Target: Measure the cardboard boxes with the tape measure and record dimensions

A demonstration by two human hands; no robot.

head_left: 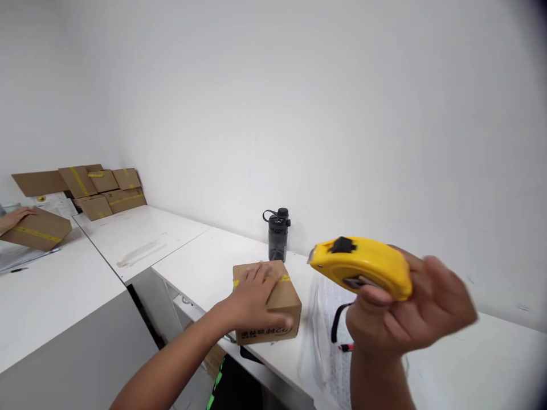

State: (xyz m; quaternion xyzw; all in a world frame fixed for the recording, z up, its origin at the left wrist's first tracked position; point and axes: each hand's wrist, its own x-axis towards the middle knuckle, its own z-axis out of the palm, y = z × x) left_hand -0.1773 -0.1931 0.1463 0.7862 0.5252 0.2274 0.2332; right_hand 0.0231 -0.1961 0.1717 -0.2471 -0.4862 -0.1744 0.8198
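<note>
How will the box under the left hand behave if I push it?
The cardboard box probably keeps its shape, since its faces look flat. Its squat form suggests sliding rather than tipping. Being closed, it gives no sure clue to weight.

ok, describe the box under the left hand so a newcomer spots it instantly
On the white desk against the wall, find the dark bottle. Nearer the camera is a brown cardboard box with yellow tape across its top and dark print on its near face. Unlike the boxes piled far left, it's under the left hand.
</note>
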